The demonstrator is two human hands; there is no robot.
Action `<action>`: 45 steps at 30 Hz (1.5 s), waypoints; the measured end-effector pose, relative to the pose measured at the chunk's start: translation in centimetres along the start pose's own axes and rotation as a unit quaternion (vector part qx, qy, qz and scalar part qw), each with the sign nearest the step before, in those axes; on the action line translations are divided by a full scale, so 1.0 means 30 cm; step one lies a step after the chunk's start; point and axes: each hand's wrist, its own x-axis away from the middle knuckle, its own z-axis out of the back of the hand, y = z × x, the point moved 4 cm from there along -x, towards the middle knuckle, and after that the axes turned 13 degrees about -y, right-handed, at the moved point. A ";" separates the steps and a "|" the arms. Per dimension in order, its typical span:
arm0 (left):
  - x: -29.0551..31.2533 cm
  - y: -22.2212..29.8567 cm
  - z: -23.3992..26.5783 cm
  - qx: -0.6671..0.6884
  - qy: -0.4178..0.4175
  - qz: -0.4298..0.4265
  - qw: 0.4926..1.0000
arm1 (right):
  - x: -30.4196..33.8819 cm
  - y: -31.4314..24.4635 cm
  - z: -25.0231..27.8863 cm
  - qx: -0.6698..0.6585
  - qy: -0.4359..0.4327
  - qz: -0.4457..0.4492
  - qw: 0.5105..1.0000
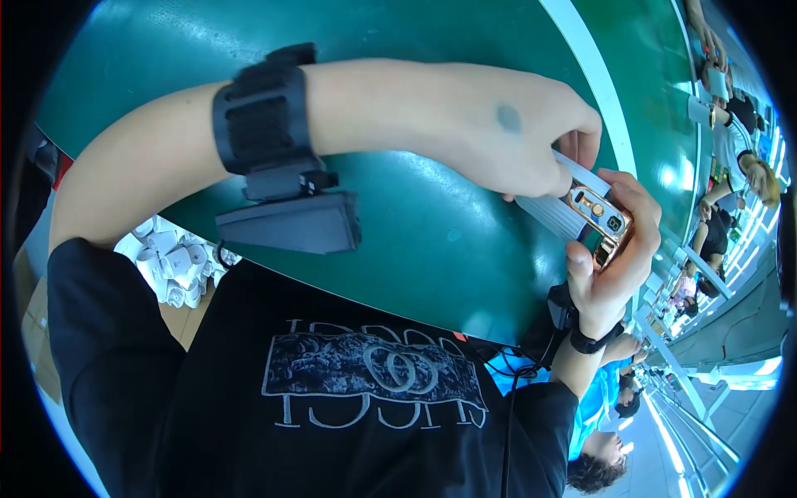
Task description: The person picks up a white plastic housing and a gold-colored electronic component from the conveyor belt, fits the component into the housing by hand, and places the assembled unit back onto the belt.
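Above the right side of the green table, my two hands are together on a small device point(599, 207). It has a shiny rose-gold frame, a round button and a small dark display window; its exact kind I cannot make out. Pale grey ribbed strips point(552, 217) extend from it toward the left. My right hand point(618, 236) grips the frame, thumb on the near side and fingers curled round the far side. Reaching across from the left, my left hand point(540, 137) has bent fingers closed on the ribbed part beside the frame. Its fingertips are partly hidden.
The glossy green table point(398, 224) has a white strip point(594, 75) across its right part. White cup-like parts point(174, 261) lie heaped below its left edge. A black cable point(516, 398) hangs near my right arm. Several co-workers point(735, 158) are along the right side.
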 end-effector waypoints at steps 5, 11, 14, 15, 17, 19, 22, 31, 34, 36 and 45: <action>0.043 0.008 0.014 -0.026 -0.051 0.020 0.998 | -0.008 -0.001 0.007 0.012 -0.027 0.002 1.000; 0.069 0.047 0.033 -0.346 0.025 -0.111 0.931 | -0.034 -0.006 0.011 0.011 -0.005 0.033 0.999; 0.048 0.059 0.012 -0.162 -0.074 -0.016 0.984 | -0.073 -0.042 0.008 0.026 -0.019 0.013 0.999; 0.046 0.057 0.000 -0.068 -0.120 0.036 0.990 | -0.087 -0.058 0.006 0.032 -0.027 0.006 0.999; 0.038 0.033 -0.031 -0.047 -0.099 0.016 0.994 | -0.109 -0.092 -0.002 0.035 -0.050 -0.013 0.998; 0.036 0.023 -0.045 0.000 -0.055 -0.025 0.998 | -0.126 -0.107 -0.018 0.040 -0.104 -0.050 0.993; 0.039 0.011 -0.033 0.110 -0.081 0.033 0.990 | -0.140 -0.094 -0.022 0.054 -0.078 -0.020 0.995; 0.047 -0.009 -0.066 0.063 0.076 -0.104 0.990 | -0.159 -0.089 -0.083 0.053 0.083 0.059 0.993; 0.044 -0.026 -0.034 0.163 -0.012 -0.049 0.985 | -0.173 -0.077 -0.093 0.035 0.086 0.044 0.995; 0.025 -0.005 0.000 0.196 -0.045 -0.025 0.979 | -0.190 -0.068 -0.064 0.034 0.094 0.053 0.994; 0.089 -0.048 0.521 -0.214 0.415 -0.089 0.880 | -0.225 0.326 0.178 0.103 0.155 -0.122 0.975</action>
